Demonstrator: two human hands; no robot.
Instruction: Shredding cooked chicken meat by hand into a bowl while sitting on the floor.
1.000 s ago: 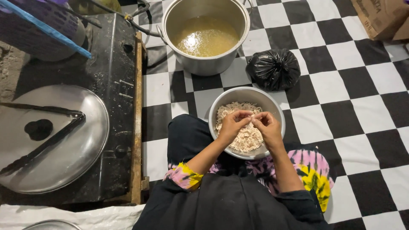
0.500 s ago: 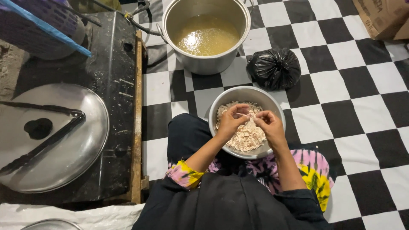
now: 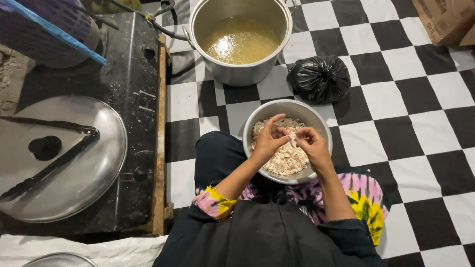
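A steel bowl (image 3: 257, 117) rests on my lap and the checkered floor, filled with pale shredded meat (image 3: 284, 160). Both hands hover over it. My left hand (image 3: 268, 140) and my right hand (image 3: 310, 146) pinch a small pale piece of meat (image 3: 292, 140) between their fingertips, pulling at it above the heap. My sleeves are pushed up, with bright tie-dye cuffs at the elbows.
A big steel pot (image 3: 241, 37) of yellowish broth stands ahead on the black-and-white tiles. A tied black plastic bag (image 3: 319, 79) lies right of it. At left, a round metal lid (image 3: 59, 158) with black tongs (image 3: 47, 168) sits on a dark stove. A cardboard box (image 3: 445, 20) is far right.
My hands have lifted slightly off the heap and drawn together, fingertips now working one small piece between them. The bowl and the rest have stayed put.
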